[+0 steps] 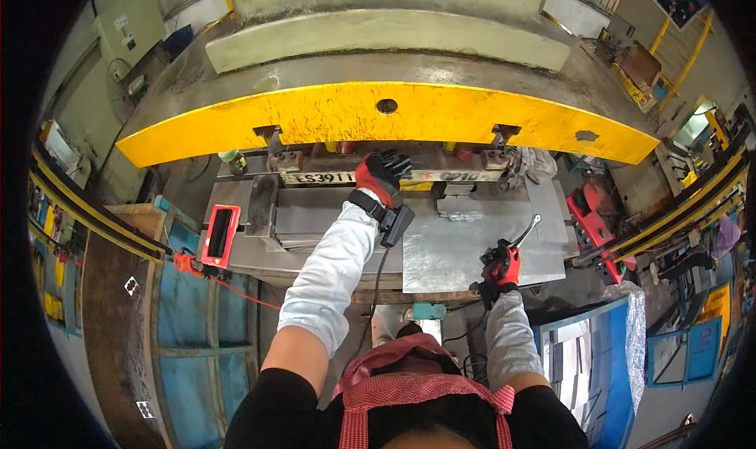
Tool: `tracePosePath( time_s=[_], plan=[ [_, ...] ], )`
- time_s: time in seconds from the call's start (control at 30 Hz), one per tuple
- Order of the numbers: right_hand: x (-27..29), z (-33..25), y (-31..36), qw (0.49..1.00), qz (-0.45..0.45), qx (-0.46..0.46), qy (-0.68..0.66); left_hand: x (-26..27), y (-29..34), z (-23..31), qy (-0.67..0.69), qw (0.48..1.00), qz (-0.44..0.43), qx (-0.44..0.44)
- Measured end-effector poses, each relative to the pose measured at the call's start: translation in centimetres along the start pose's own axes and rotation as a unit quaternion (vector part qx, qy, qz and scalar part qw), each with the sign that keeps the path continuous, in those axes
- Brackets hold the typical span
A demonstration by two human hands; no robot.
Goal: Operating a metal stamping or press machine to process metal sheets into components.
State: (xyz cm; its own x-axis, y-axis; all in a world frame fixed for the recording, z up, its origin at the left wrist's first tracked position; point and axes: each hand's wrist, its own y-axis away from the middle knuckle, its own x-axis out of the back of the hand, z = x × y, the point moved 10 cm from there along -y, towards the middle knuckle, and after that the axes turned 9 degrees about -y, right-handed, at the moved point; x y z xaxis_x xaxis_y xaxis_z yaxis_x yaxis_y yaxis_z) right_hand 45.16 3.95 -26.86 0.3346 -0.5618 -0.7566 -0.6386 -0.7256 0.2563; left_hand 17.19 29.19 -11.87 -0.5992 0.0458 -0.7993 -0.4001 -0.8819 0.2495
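Note:
My left hand, in a red and black glove, reaches to the front of the die block under the yellow press beam. Its fingers are stretched out and hold nothing I can see; whether they touch the block I cannot tell. A black device with a cable is strapped to that wrist. Lower right, my right hand, gloved alike, is closed round a slim silver spanner that points up and right. Beneath it lies a flat metal sheet. Small stacked metal pieces sit beyond the sheet.
Left of the sheet are stacked metal plates and a red-framed black device. A red rack stands at the right. A blue bin holds metal pieces at lower right. Black and yellow guard bars flank the press.

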Motion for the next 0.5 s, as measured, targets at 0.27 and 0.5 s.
tracePosePath(
  time_s=[0.27,0.5],
  plan=[
    [-1.5,0.5,-0.3,0.996,-0.018,-0.011,0.084,0.8,-1.0,2.4,-0.148,0.978,-0.068,-0.127],
    [0.1,-0.6,0.3,0.996,0.044,0.002,0.073,-0.3,0.0,0.4,0.017,0.999,-0.043,-0.006]
  ],
)
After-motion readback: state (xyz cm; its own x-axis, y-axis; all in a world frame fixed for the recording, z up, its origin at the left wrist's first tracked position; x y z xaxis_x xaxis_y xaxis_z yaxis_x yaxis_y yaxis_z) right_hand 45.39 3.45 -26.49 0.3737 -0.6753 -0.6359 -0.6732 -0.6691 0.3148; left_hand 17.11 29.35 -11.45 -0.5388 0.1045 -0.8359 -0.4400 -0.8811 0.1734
